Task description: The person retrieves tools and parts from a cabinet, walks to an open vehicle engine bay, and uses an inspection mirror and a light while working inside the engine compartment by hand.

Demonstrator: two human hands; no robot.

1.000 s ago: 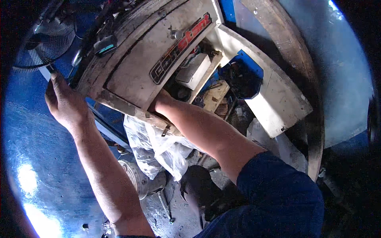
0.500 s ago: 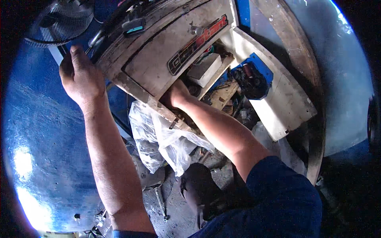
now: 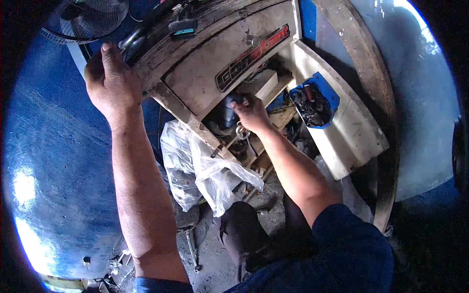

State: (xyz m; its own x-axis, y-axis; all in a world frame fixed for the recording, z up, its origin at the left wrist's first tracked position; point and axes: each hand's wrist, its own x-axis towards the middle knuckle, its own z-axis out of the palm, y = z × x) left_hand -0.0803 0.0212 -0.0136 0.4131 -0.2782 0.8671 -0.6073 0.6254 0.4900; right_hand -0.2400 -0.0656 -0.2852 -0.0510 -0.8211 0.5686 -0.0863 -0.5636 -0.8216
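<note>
My left hand [image 3: 113, 85] is closed at the upper left, beside the worn edge of a dirty white cabinet [image 3: 190, 73]; what its fingers grip is hidden. My right hand [image 3: 251, 115] is at the cabinet's low opening, fingers closed on a dark cylindrical object [image 3: 227, 110]. Just behind that hand sits a white box [image 3: 268, 83] on a shelf among clutter. A swung-out white door [image 3: 351, 136] carries a blue holder [image 3: 332, 104] full of dark small items. Crumpled clear plastic [image 3: 184, 166] hangs below the opening.
A wire fan [image 3: 83, 19] stands at the top left beside a glossy blue surface [image 3: 58, 171]. A curved wooden beam [image 3: 371, 63] runs down the right side, with a pale panel [image 3: 422, 97] beyond it. A wrench [image 3: 193, 251] lies on the grimy floor near my legs.
My right hand has drawn back out of the opening, showing the dark object in it. The view has shifted, and my left hand appears higher and farther right in it.
</note>
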